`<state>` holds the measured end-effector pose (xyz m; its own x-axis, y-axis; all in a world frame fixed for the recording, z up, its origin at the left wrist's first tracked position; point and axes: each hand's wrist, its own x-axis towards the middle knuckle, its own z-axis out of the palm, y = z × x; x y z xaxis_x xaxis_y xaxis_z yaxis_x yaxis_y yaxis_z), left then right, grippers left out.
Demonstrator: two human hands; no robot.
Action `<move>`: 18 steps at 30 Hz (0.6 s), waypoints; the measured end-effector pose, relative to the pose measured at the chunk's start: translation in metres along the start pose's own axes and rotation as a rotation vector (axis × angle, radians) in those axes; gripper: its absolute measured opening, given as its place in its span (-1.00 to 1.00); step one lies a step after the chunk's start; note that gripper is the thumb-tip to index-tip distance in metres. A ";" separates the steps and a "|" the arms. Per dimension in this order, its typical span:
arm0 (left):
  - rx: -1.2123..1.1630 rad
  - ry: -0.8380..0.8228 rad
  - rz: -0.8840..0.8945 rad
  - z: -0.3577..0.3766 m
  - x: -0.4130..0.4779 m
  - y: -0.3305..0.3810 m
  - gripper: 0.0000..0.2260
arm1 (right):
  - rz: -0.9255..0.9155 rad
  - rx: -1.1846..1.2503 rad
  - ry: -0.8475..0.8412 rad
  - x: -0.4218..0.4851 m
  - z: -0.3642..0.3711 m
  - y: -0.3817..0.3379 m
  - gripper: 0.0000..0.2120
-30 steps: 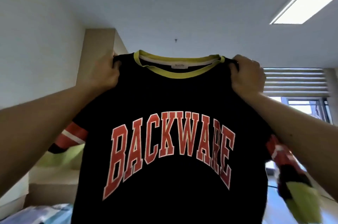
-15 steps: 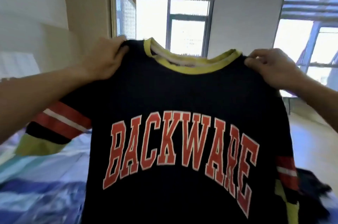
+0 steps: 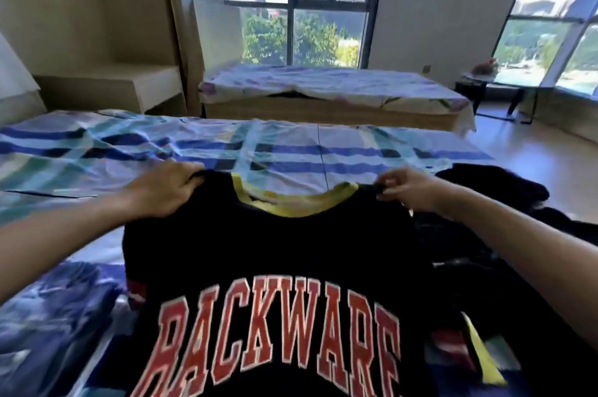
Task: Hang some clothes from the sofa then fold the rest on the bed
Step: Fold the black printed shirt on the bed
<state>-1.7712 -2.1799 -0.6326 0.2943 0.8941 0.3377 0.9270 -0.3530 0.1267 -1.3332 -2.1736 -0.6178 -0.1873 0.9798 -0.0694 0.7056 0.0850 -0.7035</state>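
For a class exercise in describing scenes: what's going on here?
A person holds a black T-shirt by its shoulders, the left hand and right hand each gripping beside the yellow collar. It is spread, print up, over the plaid bed, not yet folded. More dark clothes lie to its right.

The T-shirt [image 3: 275, 254] hem and lettering run off the bottom edge.

Matt cloth tee [image 3: 275, 254], cotton-look bedsheet [image 3: 291, 150]

Both arms outstretched, left hand [image 3: 161, 192] and right hand [image 3: 408, 188] in curled grip on shirt [image 3: 275, 251] shoulders.
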 end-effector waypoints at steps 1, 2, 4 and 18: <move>0.052 0.036 -0.094 0.004 0.018 -0.007 -0.83 | -0.026 -0.028 0.101 0.025 0.006 -0.001 -0.72; 0.115 0.064 -0.217 0.011 0.037 -0.011 -0.81 | -0.039 -0.063 0.210 0.049 0.014 0.002 -0.75; 0.266 0.072 -0.419 0.027 0.064 -0.011 -0.70 | -0.029 -0.080 0.390 0.082 0.026 0.007 -0.93; -0.187 -0.431 0.061 0.200 0.021 0.200 -0.40 | 0.410 -0.342 -0.237 0.011 0.030 0.101 -0.39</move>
<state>-1.5333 -2.1770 -0.7865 0.4534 0.8891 -0.0633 0.8589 -0.4168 0.2977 -1.2841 -2.1597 -0.7111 0.0271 0.8811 -0.4721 0.9259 -0.2001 -0.3203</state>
